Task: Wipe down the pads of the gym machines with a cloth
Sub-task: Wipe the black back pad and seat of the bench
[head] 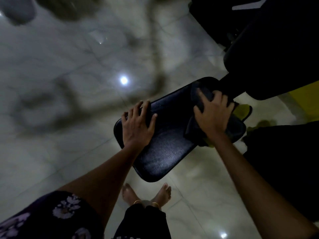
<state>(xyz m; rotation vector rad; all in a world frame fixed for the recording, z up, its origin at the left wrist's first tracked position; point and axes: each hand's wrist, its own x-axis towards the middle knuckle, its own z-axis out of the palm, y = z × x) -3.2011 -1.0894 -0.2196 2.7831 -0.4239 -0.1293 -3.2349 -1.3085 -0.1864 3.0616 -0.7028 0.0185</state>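
Glossy pale floor tiles (51,152) reflect ceiling lights in a dim room. Black seat pad (165,149) of a gym machine stands in front of the person. Left hand (138,123) lies flat on the pad's left edge, fingers spread and straight, holding nothing. Right hand (213,116) presses a dark cloth (203,94) onto the pad's far right end, fingers curled round its folds. Backrest pad (276,66) sits just beyond. Bare feet (146,195) show below.
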